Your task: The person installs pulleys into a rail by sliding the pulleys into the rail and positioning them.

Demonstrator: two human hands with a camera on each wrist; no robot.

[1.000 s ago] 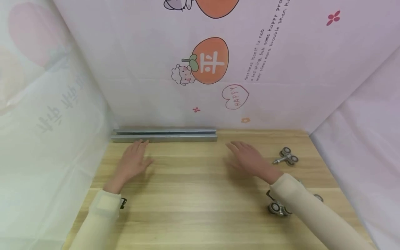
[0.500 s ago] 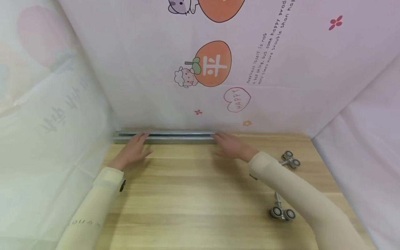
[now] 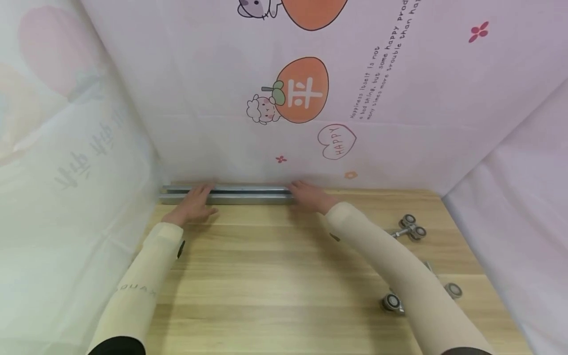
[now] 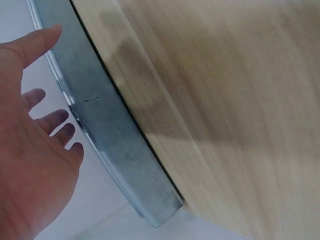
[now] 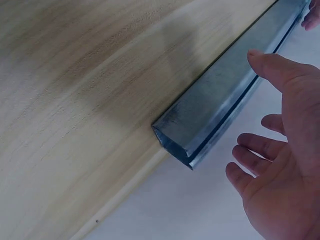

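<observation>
A grey metal channel rail (image 3: 250, 198) with a slot along its top lies at the back of the wooden table, against the printed cloth. Over its left part reaches my left hand (image 3: 194, 204), thumb on the near side and fingers toward the far side. My right hand (image 3: 308, 196) covers the rail's right end in the head view. In the left wrist view the thumb overlaps the rail (image 4: 105, 110) while the relaxed fingers are spread beyond it. The right wrist view shows the rail's hollow end (image 5: 175, 147), with my right hand's loosely bent fingers (image 5: 255, 145) apart from its far side.
At the right lies a metal roller trolley (image 3: 412, 228) with a threaded stem. Nearer, other trolley wheels (image 3: 391, 301) show partly behind my right sleeve (image 3: 381, 251). White printed cloth (image 3: 222, 143) walls the table (image 3: 266, 276) at back and sides.
My right hand has moved left and forward from the bare table to the rail's right end. My left hand has reached slightly farther over the rail. The rail looks unmoved.
</observation>
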